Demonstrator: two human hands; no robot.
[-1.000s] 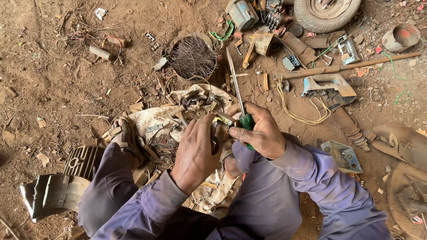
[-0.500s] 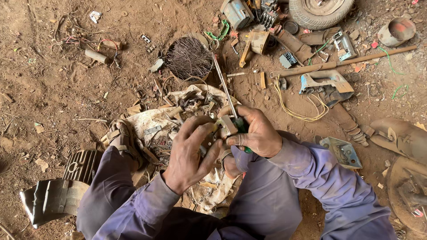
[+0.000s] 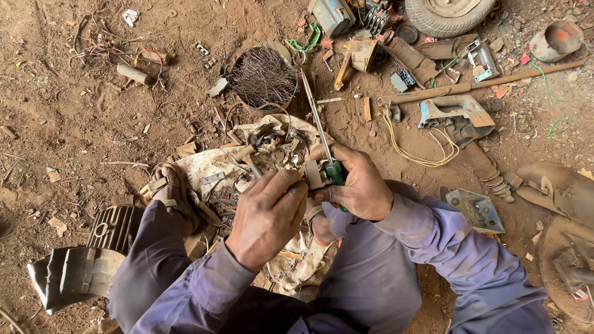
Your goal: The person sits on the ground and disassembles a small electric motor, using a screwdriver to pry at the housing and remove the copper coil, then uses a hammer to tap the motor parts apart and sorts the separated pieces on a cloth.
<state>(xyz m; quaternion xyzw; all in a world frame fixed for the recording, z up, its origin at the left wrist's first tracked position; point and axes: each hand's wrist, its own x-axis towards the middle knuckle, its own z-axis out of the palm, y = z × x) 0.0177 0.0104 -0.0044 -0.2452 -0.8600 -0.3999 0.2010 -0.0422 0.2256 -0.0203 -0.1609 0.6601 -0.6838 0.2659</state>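
The dirt floor (image 3: pixel 74 124) carries scattered scrap. A tyre (image 3: pixel 448 13) lies at the far right edge. A dirty cloth (image 3: pixel 204 164) is spread near the centre, covered with small metal parts. A round wire coil (image 3: pixel 265 77) sits just beyond the cloth. Yellow wire (image 3: pixel 408 145) loops to the right of it.

The right hand (image 3: pixel 352 182) is closed around the green handle of a screwdriver (image 3: pixel 322 136), whose shaft points away toward the coil. The left hand (image 3: pixel 266 213) pinches a small part (image 3: pixel 313 174) between fingertips and thumb, touching the right hand, above the cloth.
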